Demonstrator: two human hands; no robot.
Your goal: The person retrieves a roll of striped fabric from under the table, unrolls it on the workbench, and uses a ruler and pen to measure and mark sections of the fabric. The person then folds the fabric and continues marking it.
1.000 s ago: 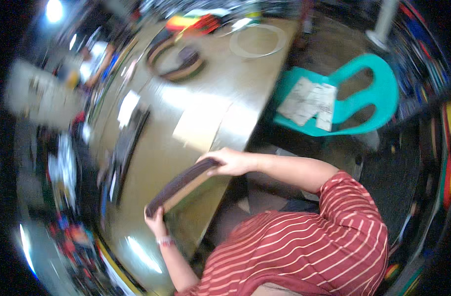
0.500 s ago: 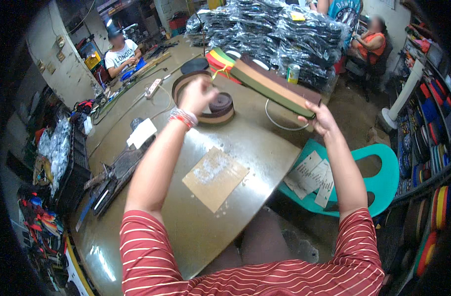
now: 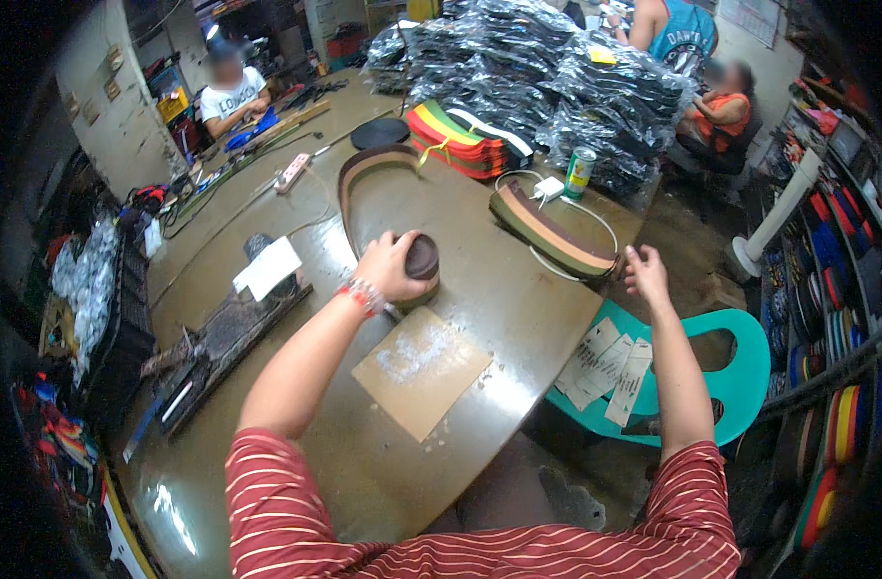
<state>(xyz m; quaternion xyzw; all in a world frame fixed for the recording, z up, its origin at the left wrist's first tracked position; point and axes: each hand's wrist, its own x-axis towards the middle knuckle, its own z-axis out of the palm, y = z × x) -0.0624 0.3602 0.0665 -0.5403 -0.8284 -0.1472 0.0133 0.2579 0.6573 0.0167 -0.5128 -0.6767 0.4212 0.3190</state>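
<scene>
My left hand is wrapped round a small coiled roll of dark brown webbing on the table. From about the roll, a loose length of brown and tan strap stands on edge and curves away toward the back. My right hand has its fingers apart and holds nothing. Just left of it, a layered bundle of brown, tan and green webbing lies on the table, partly over a white cable.
A cardboard square with pale bits lies in front of me. Farther back are tied striped webbing, a green can and plastic-wrapped stacks. A teal chair holding paper strips stands at right. Other people sit beyond.
My right hand has lowered the webbing bundle onto the table and let go of it. My left hand has come down onto the coiled roll, which now sits nearer to me.
</scene>
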